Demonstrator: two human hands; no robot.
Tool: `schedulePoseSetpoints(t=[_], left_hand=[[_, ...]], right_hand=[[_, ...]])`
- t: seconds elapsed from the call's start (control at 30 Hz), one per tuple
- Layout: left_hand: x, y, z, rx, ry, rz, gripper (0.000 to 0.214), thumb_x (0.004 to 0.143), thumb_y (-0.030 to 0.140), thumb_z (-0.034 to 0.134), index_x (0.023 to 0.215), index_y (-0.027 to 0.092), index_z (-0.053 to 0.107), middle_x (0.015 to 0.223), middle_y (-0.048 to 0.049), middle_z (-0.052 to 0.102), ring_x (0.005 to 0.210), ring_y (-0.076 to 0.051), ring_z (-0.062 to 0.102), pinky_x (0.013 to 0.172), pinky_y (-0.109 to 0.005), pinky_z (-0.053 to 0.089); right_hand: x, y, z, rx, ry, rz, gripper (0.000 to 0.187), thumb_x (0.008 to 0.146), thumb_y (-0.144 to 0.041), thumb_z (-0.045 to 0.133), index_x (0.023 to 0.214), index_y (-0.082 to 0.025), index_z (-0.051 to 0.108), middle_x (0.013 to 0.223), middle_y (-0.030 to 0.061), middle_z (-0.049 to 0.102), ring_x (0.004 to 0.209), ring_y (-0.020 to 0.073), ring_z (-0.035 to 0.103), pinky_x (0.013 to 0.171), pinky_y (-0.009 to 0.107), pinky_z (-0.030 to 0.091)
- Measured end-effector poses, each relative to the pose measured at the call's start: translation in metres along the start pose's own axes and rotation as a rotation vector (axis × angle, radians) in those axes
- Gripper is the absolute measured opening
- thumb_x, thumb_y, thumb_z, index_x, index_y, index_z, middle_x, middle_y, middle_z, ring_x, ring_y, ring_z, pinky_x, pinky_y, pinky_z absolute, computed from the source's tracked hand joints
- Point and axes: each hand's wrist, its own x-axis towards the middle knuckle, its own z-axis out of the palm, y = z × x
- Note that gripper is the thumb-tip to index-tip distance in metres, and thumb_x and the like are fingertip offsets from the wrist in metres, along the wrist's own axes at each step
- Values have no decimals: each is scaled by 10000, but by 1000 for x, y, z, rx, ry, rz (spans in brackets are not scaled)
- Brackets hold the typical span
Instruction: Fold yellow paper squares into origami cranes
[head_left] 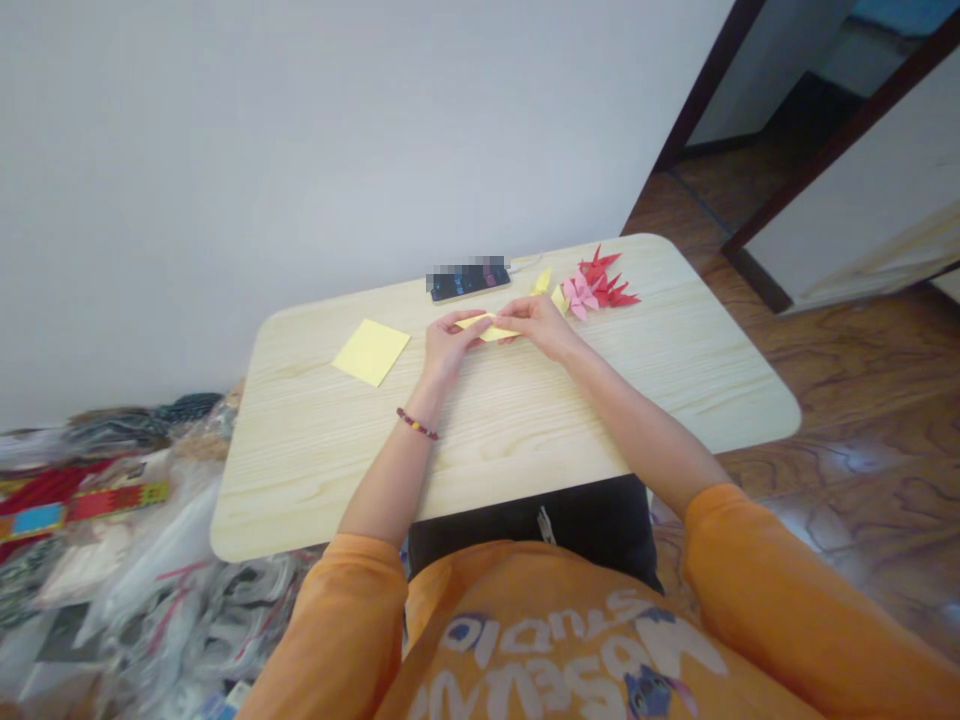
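Note:
My left hand [448, 345] and my right hand [541, 325] meet over the middle of a light wooden table [675, 380]. Both pinch a folded strip of yellow paper [491, 328] between them, fingers closed on its ends. A flat yellow paper square [371, 352] lies to the left of my left hand. Folded paper flowers sit beyond my right hand: a pink one [580, 296], red ones [606, 280] and a small yellow one [542, 283].
A dark phone [469, 282] lies at the table's far edge by the white wall. Plastic bags and colourful cloth [97, 540] pile on the floor at left. Wooden floor and a dark door frame [757, 270] are at right.

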Motion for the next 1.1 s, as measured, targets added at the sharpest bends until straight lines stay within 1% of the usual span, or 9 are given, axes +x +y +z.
schedulePoseSetpoints(t=[0.1, 0.23, 0.43, 0.6, 0.73, 0.8, 0.9, 1.0, 1.1], left_hand=[[2, -1, 0, -61, 2, 0, 365, 464, 316, 862, 755, 147, 718, 740, -37, 711, 684, -123, 638, 719, -264, 513], [5, 2, -1, -156, -15, -71, 334, 438, 242, 867, 714, 137, 710, 741, -36, 707, 705, -123, 643, 757, -267, 511], [7, 8, -7, -176, -53, -149, 228, 549, 184, 799, 761, 160, 718, 817, -37, 721, 769, -124, 653, 767, -247, 515], [7, 8, -10, 24, -14, 8, 322, 614, 282, 773, 921, 198, 728, 832, -30, 713, 721, -110, 625, 596, -193, 463], [7, 5, -8, 132, 15, 80, 412, 609, 378, 792, 969, 189, 720, 618, 7, 620, 555, -76, 523, 455, -168, 336], [7, 4, -8, 135, 2, 92, 441, 579, 359, 813, 970, 178, 716, 547, 31, 566, 489, -58, 452, 434, -173, 303], [7, 2, -8, 124, 12, 115, 441, 563, 330, 816, 959, 169, 711, 562, 30, 583, 455, -44, 410, 429, -179, 299], [7, 2, -7, 123, 44, 168, 428, 563, 324, 808, 948, 169, 704, 605, 18, 622, 467, -47, 438, 446, -179, 335], [6, 2, -5, 108, 48, 203, 447, 556, 322, 807, 962, 172, 694, 625, 17, 639, 507, -61, 493, 494, -185, 397]], right_hand=[[0, -2, -1, 15, -41, 17, 298, 549, -380, 842, 653, -145, 690, 649, 25, 699, 573, 129, 631, 604, 267, 563], [-1, -5, -3, 78, -103, 46, 247, 609, -323, 821, 692, -130, 691, 724, 46, 714, 664, 148, 666, 686, 303, 590], [-1, -8, -8, 114, -129, 26, 213, 693, -262, 762, 848, -132, 698, 828, 68, 731, 720, 162, 694, 748, 353, 605], [1, -4, -11, 13, -86, -97, 256, 728, -264, 704, 971, -188, 685, 837, 35, 732, 776, 170, 700, 733, 342, 603], [3, 0, -10, -115, -20, -225, 232, 758, -330, 663, 938, -189, 701, 843, 36, 725, 826, 183, 695, 734, 323, 589], [3, 1, -9, -141, -23, -253, 247, 753, -357, 668, 934, -193, 708, 863, 39, 728, 851, 189, 691, 749, 325, 583], [3, 1, -9, -145, -38, -269, 267, 749, -392, 676, 931, -201, 717, 913, 45, 728, 878, 190, 682, 753, 327, 576], [0, -2, -6, -188, -10, -347, 283, 747, -374, 687, 973, -207, 718, 937, 47, 724, 881, 180, 673, 773, 323, 565], [-4, -6, -3, -333, 51, -475, 259, 741, -311, 697, 974, -203, 725, 956, 51, 722, 836, 162, 665, 774, 313, 551]])
